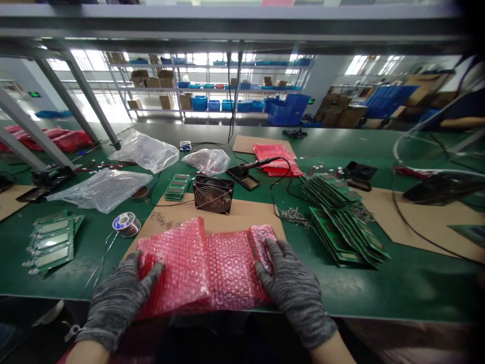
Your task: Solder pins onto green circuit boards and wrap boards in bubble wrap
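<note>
A stack of pink bubble-wrap bags (212,265) lies on a cardboard sheet (242,218) at the near edge of the green bench. My left hand (119,298), in a grey knit glove, grips the stack's left end with the thumb on top. My right hand (290,285), gloved too, clasps the right end, fingers curled over the edge. Both hands are closed on the bags.
A small black fan (212,194) stands just behind the bags. Piles of green circuit boards lie to the right (343,225) and left (51,242). A solder spool (127,224), a soldering iron on its stand (246,172), clear plastic bags (104,187) and cables surround them.
</note>
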`<control>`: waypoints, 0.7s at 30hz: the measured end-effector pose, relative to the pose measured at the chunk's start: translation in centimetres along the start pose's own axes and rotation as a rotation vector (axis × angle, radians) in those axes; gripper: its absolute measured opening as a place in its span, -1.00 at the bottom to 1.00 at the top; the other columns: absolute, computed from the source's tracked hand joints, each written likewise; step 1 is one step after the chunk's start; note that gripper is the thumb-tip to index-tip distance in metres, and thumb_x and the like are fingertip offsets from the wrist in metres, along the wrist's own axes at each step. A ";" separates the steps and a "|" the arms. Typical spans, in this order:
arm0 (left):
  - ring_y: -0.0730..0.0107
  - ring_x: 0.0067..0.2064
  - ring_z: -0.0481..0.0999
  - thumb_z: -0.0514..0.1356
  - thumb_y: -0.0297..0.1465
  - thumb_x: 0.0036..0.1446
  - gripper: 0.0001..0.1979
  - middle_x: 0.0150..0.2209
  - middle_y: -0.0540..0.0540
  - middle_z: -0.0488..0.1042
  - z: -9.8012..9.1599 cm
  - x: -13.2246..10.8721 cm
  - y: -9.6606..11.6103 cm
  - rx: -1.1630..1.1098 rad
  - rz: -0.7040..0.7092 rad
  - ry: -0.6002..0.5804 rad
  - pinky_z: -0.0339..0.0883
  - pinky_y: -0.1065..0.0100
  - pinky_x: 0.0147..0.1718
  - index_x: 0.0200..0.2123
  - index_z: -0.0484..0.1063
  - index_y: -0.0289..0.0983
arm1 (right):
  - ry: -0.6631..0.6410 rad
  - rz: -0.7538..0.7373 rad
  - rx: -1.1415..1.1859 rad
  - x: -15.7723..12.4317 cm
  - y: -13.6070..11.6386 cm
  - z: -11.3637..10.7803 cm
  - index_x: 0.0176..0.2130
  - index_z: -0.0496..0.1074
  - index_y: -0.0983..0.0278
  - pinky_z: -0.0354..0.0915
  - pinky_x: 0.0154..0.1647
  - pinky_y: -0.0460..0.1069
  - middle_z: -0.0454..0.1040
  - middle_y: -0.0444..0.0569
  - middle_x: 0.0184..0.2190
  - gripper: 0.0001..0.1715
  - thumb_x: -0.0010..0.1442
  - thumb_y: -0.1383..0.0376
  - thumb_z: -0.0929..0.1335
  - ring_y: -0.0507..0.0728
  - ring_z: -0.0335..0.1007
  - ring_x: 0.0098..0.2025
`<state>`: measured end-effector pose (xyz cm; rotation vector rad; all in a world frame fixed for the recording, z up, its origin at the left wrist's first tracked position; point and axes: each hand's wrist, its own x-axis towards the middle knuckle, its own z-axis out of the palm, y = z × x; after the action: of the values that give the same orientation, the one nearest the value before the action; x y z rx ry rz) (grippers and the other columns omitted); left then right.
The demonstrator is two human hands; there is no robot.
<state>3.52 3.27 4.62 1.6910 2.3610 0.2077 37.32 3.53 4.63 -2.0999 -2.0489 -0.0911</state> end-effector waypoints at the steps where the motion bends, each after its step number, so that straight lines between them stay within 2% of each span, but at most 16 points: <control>1: -0.08 0.08 0.48 0.00 0.04 0.17 -0.28 0.03 -0.33 0.49 0.4 0.6 -0.2 0.003 -0.007 -0.071 0.25 0.01 0.15 0.17 0.26 -0.41 | 0.009 0.000 0.008 -0.1 0.1 0.1 0.26 0.28 0.23 0.39 0.02 0.12 0.43 0.18 0.10 -0.34 0.17 0.33 0.31 0.27 0.47 0.01; 3: -0.08 0.09 0.46 -0.03 0.04 0.18 -0.30 0.04 -0.34 0.47 1.5 1.5 -0.3 0.047 0.028 -0.090 0.23 0.04 0.16 0.15 0.28 -0.41 | 0.026 0.008 0.017 -0.3 0.4 0.6 0.21 0.32 0.28 0.38 0.03 0.13 0.46 0.19 0.06 -0.40 0.19 0.29 0.30 0.27 0.46 0.00; 6: -0.20 0.16 0.37 0.00 0.07 0.12 -0.21 0.09 -0.46 0.38 2.8 1.8 -0.8 0.157 0.065 0.044 0.20 -0.01 0.17 0.15 0.23 -0.51 | 0.061 0.041 0.055 -0.6 0.6 1.6 0.19 0.33 0.34 0.38 0.06 0.14 0.42 0.22 0.10 -0.41 0.21 0.23 0.29 0.29 0.44 0.03; 8: -0.24 0.17 0.35 0.00 0.09 0.12 -0.17 0.09 -0.49 0.36 2.7 1.6 -1.4 0.144 0.039 0.062 0.23 -0.04 0.14 0.17 0.17 -0.53 | 0.090 0.050 0.077 -0.7 0.5 2.0 0.21 0.30 0.37 0.35 0.11 0.15 0.38 0.23 0.14 -0.37 0.20 0.21 0.30 0.30 0.41 0.08; 12: -0.07 0.01 0.50 -0.09 0.00 0.24 -0.40 -0.01 -0.29 0.45 0.4 1.4 -2.5 -0.030 0.035 -0.022 0.35 0.03 0.00 0.17 0.18 -0.29 | 0.103 0.027 0.153 -0.4 -0.7 1.7 0.21 0.29 0.34 0.34 0.12 0.11 0.41 0.18 0.10 -0.39 0.19 0.24 0.30 0.25 0.43 0.05; 15: -0.05 -0.08 0.55 -0.13 -0.02 0.29 -0.43 -0.05 -0.25 0.47 -2.5 2.4 -4.0 0.030 -0.022 0.044 0.38 0.02 -0.07 0.19 0.17 -0.26 | 0.079 -0.008 0.283 0.1 -2.8 1.0 0.22 0.27 0.29 0.39 0.00 0.02 0.43 0.12 0.07 -0.41 0.23 0.23 0.27 0.17 0.48 -0.04; 18: -0.19 0.01 0.50 -0.10 -0.10 0.30 -0.41 0.04 -0.38 0.41 -4.7 3.4 -5.3 0.230 0.032 0.193 0.35 -0.08 -0.02 0.22 0.14 -0.41 | 0.006 -0.042 0.265 0.5 -5.3 0.7 0.27 0.23 0.27 0.42 -0.10 0.02 0.44 0.14 0.10 -0.37 0.25 0.20 0.26 0.17 0.52 -0.11; 20: -0.26 0.13 0.41 -0.04 -0.16 0.28 -0.40 0.11 -0.46 0.36 -4.9 3.1 -4.7 0.345 0.131 0.360 0.27 -0.14 0.09 0.21 0.16 -0.51 | -0.053 -0.045 0.175 0.7 -6.7 0.6 0.29 0.22 0.27 0.44 -0.15 0.05 0.44 0.19 0.10 -0.35 0.26 0.18 0.25 0.21 0.55 -0.15; 21: -0.26 0.17 0.36 -0.01 -0.19 0.27 -0.42 0.13 -0.46 0.35 -4.5 2.5 -3.8 0.356 0.196 0.449 0.22 -0.15 0.15 0.19 0.19 -0.52 | -0.071 -0.046 0.136 0.7 -7.1 0.6 0.30 0.21 0.27 0.44 -0.17 0.07 0.44 0.22 0.10 -0.34 0.27 0.18 0.25 0.23 0.56 -0.15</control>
<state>-1.91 4.53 7.75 2.2486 2.6675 0.2301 30.19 4.44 4.88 -2.0026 -2.0801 0.1139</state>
